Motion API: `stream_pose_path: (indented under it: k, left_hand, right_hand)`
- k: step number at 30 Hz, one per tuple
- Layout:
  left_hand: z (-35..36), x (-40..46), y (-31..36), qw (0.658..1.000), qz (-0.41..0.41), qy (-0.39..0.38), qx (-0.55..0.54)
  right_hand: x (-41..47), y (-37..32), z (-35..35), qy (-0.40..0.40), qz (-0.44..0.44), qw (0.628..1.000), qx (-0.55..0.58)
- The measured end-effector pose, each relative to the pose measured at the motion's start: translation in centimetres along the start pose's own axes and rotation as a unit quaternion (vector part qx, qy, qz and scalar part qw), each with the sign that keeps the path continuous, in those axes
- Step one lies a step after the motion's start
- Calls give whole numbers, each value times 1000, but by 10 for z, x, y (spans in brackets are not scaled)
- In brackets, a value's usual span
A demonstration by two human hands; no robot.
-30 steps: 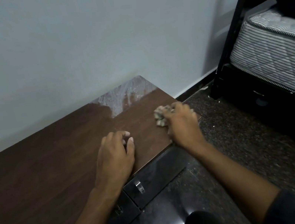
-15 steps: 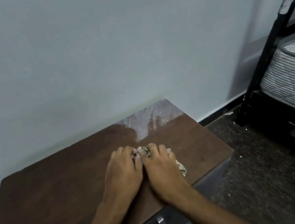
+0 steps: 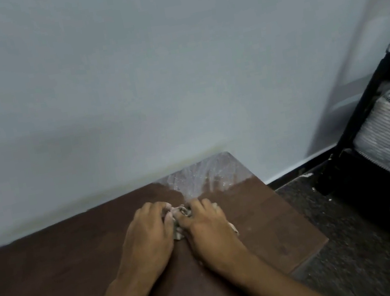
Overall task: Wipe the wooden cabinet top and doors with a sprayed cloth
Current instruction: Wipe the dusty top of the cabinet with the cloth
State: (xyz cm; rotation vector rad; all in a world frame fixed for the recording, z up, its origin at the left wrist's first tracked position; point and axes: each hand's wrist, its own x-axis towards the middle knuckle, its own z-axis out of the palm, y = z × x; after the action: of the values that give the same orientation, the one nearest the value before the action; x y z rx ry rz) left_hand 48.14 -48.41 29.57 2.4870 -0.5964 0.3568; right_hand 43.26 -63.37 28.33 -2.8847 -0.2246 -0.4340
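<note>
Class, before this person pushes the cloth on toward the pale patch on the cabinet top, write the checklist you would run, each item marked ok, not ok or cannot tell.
1. Cloth under control: ok, bunched between both hands on the cabinet top.
2. Left hand on the cloth: ok, fingers curled at its edge.
3. Right hand on the cloth: ok, covers most of it.
4. Pale streaked patch wiped: not ok, still whitish by the wall.
5. Cloth damp: cannot tell.
6. Doors wiped: cannot tell, out of view.
</note>
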Motion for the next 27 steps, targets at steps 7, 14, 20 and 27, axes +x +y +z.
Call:
stream_pose_path:
  k: [7, 14, 20, 27]
  left_hand:
    - [-3, 0, -3, 1000, 2, -11, -22]
    - [-9, 4, -17, 999, 4, 1, -40]
    - [-15, 11, -24, 999, -12, 19, -33]
    - [-9, 21, -30, 998, -53, 10, -21]
  right_hand:
    - [48, 18, 5, -19, 140, 989, -31]
    - [7, 18, -16, -43, 18, 997, 54]
    - [66, 16, 11, -25, 145, 989, -15]
    - [124, -6, 31, -28, 68, 997, -11]
